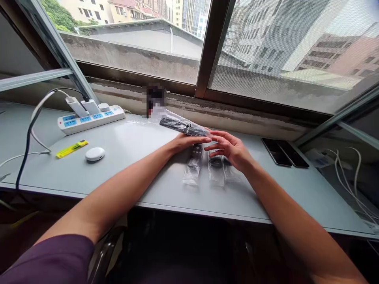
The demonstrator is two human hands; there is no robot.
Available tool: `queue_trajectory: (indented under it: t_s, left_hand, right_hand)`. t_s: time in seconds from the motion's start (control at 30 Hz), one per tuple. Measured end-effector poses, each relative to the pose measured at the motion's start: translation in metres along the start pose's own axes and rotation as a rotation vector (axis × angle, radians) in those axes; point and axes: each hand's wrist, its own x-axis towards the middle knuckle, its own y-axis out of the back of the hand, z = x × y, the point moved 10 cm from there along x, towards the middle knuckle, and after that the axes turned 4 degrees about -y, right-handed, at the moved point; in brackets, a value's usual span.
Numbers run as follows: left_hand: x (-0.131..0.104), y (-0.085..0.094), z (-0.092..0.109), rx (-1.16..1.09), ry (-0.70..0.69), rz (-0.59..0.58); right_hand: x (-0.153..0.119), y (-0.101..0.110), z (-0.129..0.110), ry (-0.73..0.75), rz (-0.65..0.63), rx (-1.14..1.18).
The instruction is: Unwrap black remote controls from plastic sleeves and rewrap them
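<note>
My left hand is closed around a black remote control in a clear plastic bag, held tilted above the desk with its far end to the left. Close by the bag's right end is my right hand, its fingers spread and slightly bent; whether a fingertip touches the bag I cannot tell. Under the hands lie more bagged dark remotes: one bagged remote below my left hand, another bagged remote beside it, and a bag partly hidden by my right hand.
On the desk to the left are a white power strip with plugs and cables, a yellow packet and a white rounded case. Two dark phones lie at right. A pixelated patch covers something near the window ledge.
</note>
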Motion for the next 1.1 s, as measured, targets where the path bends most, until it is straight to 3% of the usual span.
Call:
queue_trajectory:
  t_s: [0.73, 1.1]
  left_hand:
    - [0.003, -0.006, 0.001, 0.137, -0.075, -0.103]
    - [-0.001, -0.001, -0.007, 0.165, 0.049, -0.049]
  right_hand:
    - [0.0, -0.001, -0.003, 0.034, 0.06, -0.194]
    - [0.0, 0.001, -0.006, 0.059, 0.059, -0.155]
